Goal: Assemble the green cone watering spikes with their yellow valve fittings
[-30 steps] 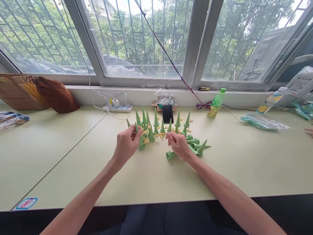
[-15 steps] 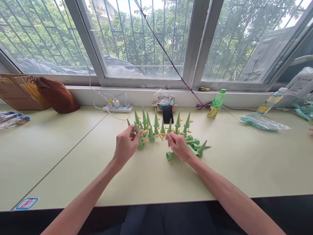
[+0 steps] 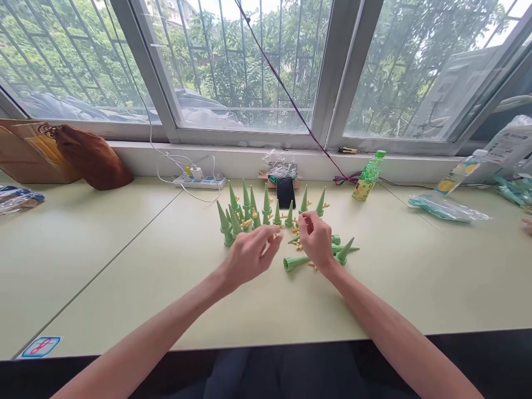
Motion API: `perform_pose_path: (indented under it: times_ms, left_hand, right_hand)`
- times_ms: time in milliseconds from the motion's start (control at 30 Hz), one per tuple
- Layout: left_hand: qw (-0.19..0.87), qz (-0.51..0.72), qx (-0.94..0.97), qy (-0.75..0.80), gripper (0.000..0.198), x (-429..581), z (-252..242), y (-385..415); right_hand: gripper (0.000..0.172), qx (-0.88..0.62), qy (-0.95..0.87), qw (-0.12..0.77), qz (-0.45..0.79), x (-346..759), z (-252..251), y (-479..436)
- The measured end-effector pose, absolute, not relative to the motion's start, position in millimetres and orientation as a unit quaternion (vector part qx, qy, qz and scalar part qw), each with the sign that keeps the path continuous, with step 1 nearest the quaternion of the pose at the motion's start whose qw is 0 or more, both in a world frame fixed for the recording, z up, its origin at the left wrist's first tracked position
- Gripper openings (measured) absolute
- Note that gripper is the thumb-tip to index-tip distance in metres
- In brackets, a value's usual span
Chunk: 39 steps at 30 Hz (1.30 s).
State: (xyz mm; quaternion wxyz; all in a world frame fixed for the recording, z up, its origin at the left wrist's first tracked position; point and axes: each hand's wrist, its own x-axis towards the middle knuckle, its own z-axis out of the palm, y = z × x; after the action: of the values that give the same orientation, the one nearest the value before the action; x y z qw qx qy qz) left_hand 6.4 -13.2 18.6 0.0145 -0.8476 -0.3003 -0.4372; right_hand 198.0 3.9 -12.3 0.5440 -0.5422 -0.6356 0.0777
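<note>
Green plant watering spikes, several with yellow valves, stand point up in a cluster; an upright spike (image 3: 266, 205) is in the middle of it. My left hand (image 3: 251, 252) is in front of the cluster, thumb and forefinger apart, with nothing visible between them. My right hand (image 3: 316, 238) is closed, its fingertips by a standing spike (image 3: 305, 198) at the right of the cluster; what they hold, if anything, is hidden. Beneath the right hand lie loose parts, among them a green spike on its side (image 3: 294, 262) and small yellow valves (image 3: 312, 266).
Behind the cluster, a black phone (image 3: 286, 193) leans by a small box with clear wrap. A green-capped bottle (image 3: 369, 176) and a bagged teal item (image 3: 446, 208) are to the right. A power strip (image 3: 199, 182) and brown pouch (image 3: 93, 160) are left. Another person's hand (image 3: 527, 226) shows at the right edge.
My left hand has left the spike at the cluster's left and moved right and nearer me. My right hand has shifted slightly right and farther up, toward the standing spikes.
</note>
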Motion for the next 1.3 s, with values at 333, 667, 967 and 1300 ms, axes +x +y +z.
perform_pose_path:
  times_ms: [333, 667, 967, 1300]
  left_hand:
    - [-0.136, -0.282, -0.896, -0.316, 0.027, 21, -30, -6]
    - [-0.157, -0.224, -0.906, -0.324, 0.017, 24, -27, -9]
    - [-0.209, -0.303, -0.871, -0.326, 0.009, 20, -26, -7]
    - [-0.310, -0.390, -0.794, -0.349, 0.015, 21, -23, -6]
  right_hand:
    - [0.040, -0.542, -0.669, 0.508, 0.027, 201, -10, 7]
    - [0.039, -0.554, -0.752, 0.358, 0.021, 206, 38, -1]
    - [0.019, -0.588, -0.762, 0.272, 0.008, 234, 51, 1]
    - [0.021, -0.623, -0.717, 0.312, -0.021, 274, 85, -7]
